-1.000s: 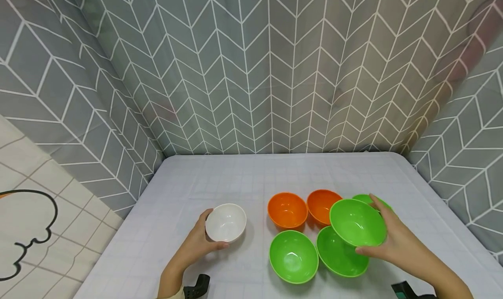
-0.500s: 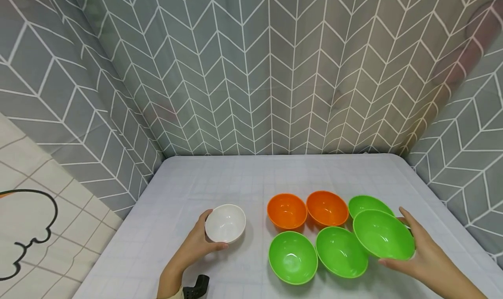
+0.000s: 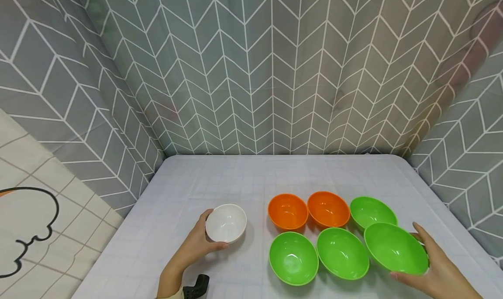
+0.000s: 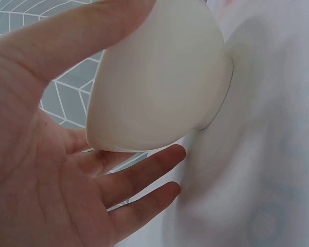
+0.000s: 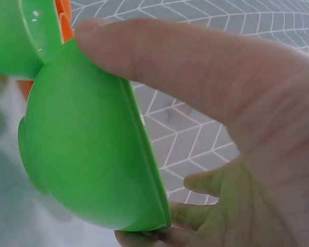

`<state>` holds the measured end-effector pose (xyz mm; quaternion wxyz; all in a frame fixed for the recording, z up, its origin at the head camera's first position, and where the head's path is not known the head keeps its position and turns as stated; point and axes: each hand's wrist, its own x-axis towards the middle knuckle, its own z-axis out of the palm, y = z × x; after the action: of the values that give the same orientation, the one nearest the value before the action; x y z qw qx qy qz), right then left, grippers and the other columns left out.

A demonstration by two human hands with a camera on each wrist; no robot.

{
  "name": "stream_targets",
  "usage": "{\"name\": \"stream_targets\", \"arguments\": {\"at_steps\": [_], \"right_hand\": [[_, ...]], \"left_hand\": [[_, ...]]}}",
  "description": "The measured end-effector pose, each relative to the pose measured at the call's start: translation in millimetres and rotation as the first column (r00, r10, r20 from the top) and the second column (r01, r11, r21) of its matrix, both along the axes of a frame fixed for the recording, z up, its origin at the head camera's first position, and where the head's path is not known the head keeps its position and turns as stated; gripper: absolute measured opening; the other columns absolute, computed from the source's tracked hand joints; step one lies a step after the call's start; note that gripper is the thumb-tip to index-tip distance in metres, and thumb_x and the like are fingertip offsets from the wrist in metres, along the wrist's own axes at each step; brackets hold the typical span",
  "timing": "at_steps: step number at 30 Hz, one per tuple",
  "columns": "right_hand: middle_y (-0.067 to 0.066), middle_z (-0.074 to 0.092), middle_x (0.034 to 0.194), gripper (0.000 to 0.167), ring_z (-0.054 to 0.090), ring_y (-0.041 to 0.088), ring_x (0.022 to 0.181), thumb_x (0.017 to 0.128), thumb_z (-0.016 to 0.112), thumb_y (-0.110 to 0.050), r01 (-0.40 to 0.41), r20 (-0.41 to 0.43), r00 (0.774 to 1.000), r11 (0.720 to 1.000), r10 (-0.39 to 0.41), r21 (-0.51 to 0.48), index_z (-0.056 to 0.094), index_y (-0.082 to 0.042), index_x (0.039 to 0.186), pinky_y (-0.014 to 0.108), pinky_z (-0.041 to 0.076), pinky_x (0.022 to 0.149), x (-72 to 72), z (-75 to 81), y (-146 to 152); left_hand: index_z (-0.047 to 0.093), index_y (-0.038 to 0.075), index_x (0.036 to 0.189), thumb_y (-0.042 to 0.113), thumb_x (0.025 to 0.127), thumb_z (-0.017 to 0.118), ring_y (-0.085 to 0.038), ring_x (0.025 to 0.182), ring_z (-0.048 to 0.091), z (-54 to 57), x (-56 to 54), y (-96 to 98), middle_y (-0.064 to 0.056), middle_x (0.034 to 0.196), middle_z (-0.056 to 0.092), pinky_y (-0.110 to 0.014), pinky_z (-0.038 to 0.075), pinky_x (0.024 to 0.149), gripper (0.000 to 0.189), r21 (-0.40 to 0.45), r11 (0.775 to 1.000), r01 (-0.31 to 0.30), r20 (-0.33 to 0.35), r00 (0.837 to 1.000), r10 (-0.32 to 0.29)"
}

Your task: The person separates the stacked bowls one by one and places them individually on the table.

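My left hand (image 3: 201, 239) holds a white bowl (image 3: 226, 223), thumb at its near side and fingers round its left. In the left wrist view the white bowl (image 4: 159, 77) stands on its foot on the cloth. At the right, my right hand (image 3: 436, 259) grips a green bowl (image 3: 394, 249) between thumb and fingers. The right wrist view has this gripped bowl (image 5: 87, 139) from its side; whether its foot touches the cloth I cannot tell. Left of it stands a second green bowl (image 3: 342, 253), and behind it a third green bowl (image 3: 372, 212).
Another green bowl (image 3: 294, 258) stands at the front of the group. Two orange bowls, the left orange bowl (image 3: 288, 211) and the right orange bowl (image 3: 328, 209), form the back row. A pale cloth covers the table (image 3: 220, 176). Patterned grey curtains (image 3: 251, 72) hang behind.
My right hand has carried its green bowl right and toward me, from over the neighbouring green bowls to their right. The left hand and white bowl have stayed in place.
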<state>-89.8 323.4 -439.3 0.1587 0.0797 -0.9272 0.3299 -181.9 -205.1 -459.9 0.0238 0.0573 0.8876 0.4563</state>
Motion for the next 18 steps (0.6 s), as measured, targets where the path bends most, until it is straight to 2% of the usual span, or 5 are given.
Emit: {"name": "stream_targets", "arguments": {"at_steps": [2,5,9,11,18], "right_hand": [[0.028,0.045,0.121,0.124,0.029,-0.016,0.100,0.056,0.091,-0.013,0.011,-0.002,1.000,1.000,-0.011,0.011,0.013,0.003,0.150,0.003,0.019,0.076,1.4,-4.9,2],[0.032,0.042,0.124,0.125,0.042,0.013,0.112,0.060,0.090,-0.017,0.039,0.064,0.997,0.998,-0.042,0.051,0.007,0.003,0.151,0.016,0.036,0.079,3.4,-8.7,5],[0.038,0.036,0.125,0.125,0.041,0.054,0.103,0.065,0.088,-0.019,0.052,0.164,0.985,0.997,-0.062,0.064,-0.001,0.007,0.150,0.059,0.045,0.074,4.9,-13.1,7],[0.039,0.033,0.127,0.124,0.039,0.056,0.105,0.067,0.087,-0.019,0.059,0.202,0.977,0.997,-0.069,0.052,-0.003,0.008,0.149,0.069,0.037,0.077,5.4,-16.8,8],[0.043,0.026,0.129,0.124,0.035,0.058,0.110,0.074,0.083,-0.027,0.076,0.348,0.933,0.996,-0.089,0.050,-0.011,0.013,0.145,0.071,0.035,0.083,3.5,-26.7,11]], "left_hand": [[0.022,0.002,0.148,0.033,0.062,0.092,-0.038,0.125,0.045,0.3,0.4,0.2,-0.024,0.143,0.039,-0.056,0.041,0.096,0.115,-0.003,1.000,-0.001,0.003,1.000,0.001],[0.022,0.002,0.148,0.032,0.062,0.092,-0.038,0.125,0.045,0.3,0.7,0.1,-0.024,0.143,0.039,-0.056,0.041,0.095,0.115,0.000,1.000,0.000,0.004,1.000,0.000],[0.021,0.001,0.148,0.033,0.062,0.092,-0.038,0.126,0.044,-0.5,0.6,-0.3,-0.024,0.143,0.039,-0.056,0.040,0.097,0.116,0.002,1.000,0.007,-0.002,1.000,-0.007],[0.021,0.000,0.149,0.034,0.063,0.092,-0.039,0.127,0.043,-0.9,0.7,-0.6,-0.024,0.144,0.038,-0.057,0.039,0.098,0.116,0.002,1.000,0.015,-0.009,1.000,-0.015],[0.021,0.000,0.149,0.033,0.063,0.092,-0.038,0.126,0.044,-2.2,-0.3,-1.7,-0.023,0.143,0.039,-0.057,0.039,0.097,0.116,0.006,1.000,0.026,-0.030,0.999,-0.026]]}}
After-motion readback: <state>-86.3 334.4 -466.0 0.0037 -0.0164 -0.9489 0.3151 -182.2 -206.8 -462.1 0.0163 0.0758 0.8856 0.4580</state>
